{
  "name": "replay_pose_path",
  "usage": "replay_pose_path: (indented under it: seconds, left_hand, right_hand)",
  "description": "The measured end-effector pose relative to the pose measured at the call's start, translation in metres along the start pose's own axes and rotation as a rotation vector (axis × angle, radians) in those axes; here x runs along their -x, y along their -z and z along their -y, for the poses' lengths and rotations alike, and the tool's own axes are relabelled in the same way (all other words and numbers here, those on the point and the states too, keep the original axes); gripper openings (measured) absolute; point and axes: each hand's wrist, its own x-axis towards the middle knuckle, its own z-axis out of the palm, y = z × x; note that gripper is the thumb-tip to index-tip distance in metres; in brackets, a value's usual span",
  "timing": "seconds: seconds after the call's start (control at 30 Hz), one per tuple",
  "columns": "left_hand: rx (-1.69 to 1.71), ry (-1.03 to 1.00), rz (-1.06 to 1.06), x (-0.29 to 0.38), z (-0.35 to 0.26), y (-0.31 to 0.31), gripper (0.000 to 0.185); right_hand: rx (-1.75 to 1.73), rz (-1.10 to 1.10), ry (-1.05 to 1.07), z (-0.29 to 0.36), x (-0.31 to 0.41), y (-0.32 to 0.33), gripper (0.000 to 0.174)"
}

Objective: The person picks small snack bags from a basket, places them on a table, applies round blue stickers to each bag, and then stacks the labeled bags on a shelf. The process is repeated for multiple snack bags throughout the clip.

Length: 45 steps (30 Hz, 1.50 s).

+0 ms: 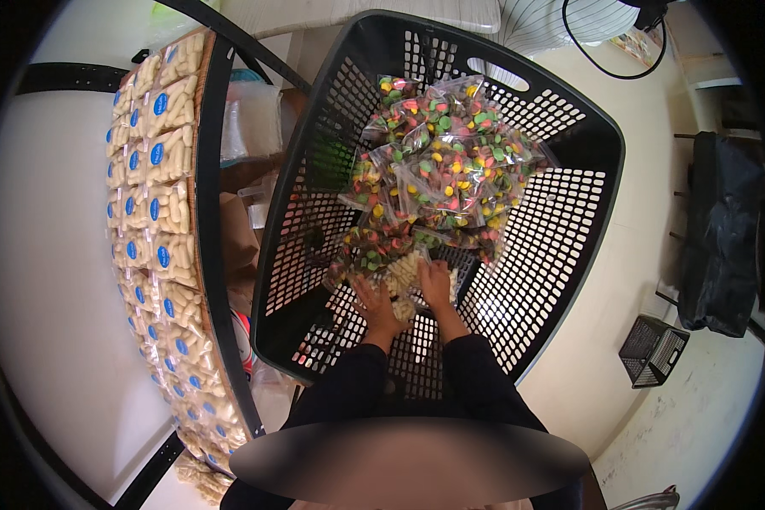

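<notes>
Both my hands reach down into a large black perforated plastic basket [545, 255]. Between them, near the basket's close end, lie clear bags of pale finger-shaped snacks [403, 273]. My left hand [376, 309] rests with fingers spread on the left side of these bags. At their right side is my right hand [436, 287], its fingers bent down against a bag; whether it grips the plastic is hidden. Beyond the hands, clear bags of red, green, yellow and brown pieces [446, 169] are heaped in the basket.
Left of the basket, a shelf with a black metal frame [209, 191] holds rows of bagged pale snacks [169, 153] with blue labels. Clear plastic bags [252, 121] lie on a lower level. A small black basket [653, 350] and a black covered object [719, 236] stand at right.
</notes>
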Motion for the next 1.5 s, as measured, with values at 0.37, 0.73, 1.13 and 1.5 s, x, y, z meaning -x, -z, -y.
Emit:
replay_pose_path:
  seconds: [0.37, 0.73, 1.13, 1.5]
  left_hand:
    - [0.14, 0.082, -0.052, -0.022, 0.0, 0.0, 0.102]
    - [0.289, -0.021, -0.21, 0.012, 0.01, 0.012, 0.086]
    - [0.057, -0.256, 0.105, -0.003, 0.026, 0.023, 0.088]
    - [0.29, -0.395, 0.57, -0.011, 0.039, 0.084, 0.104]
  right_hand:
    - [-0.033, 0.098, -0.086, 0.018, -0.008, -0.006, 0.105]
    - [-0.573, 0.038, -0.184, -0.018, 0.009, 0.034, 0.072]
    - [0.164, 0.241, -0.139, -0.051, 0.03, 0.012, 0.102]
    - [-0.026, 0.196, -0.29, -0.04, 0.014, 0.014, 0.099]
